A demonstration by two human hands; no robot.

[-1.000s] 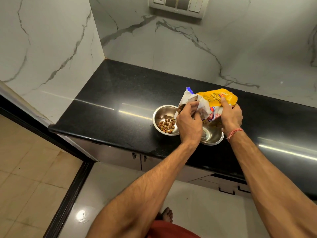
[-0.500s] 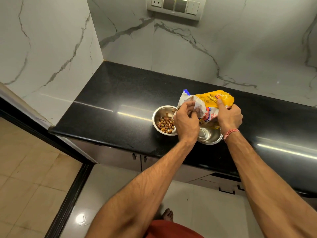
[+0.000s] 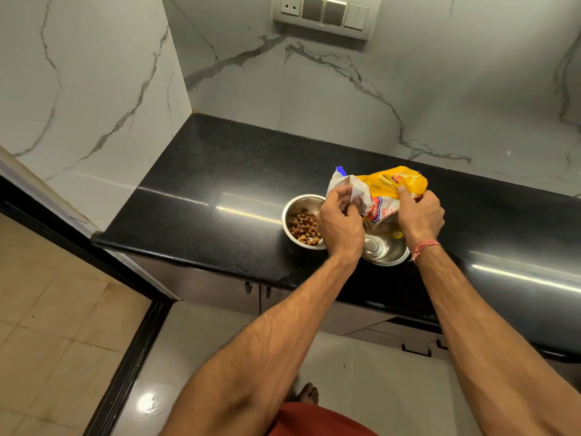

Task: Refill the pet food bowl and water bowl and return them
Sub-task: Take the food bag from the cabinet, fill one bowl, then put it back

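Bag (image 3: 382,190) print unreadable between hands (image 3: 380,215)

Head-worn wide-angle camera looks steeply down over a corner bench (image 3: 201,190).
The single view faces the marble walls, both forearms reaching away from the lens, hands at mid-frame, floor tiles and a bare foot (image 3: 309,393) directly below.

Both hands, left hand (image 3: 341,223) and right hand (image 3: 419,215), hold a yellow food bag (image 3: 388,190) above two steel bowls near the counter (image 3: 204,190) front edge.
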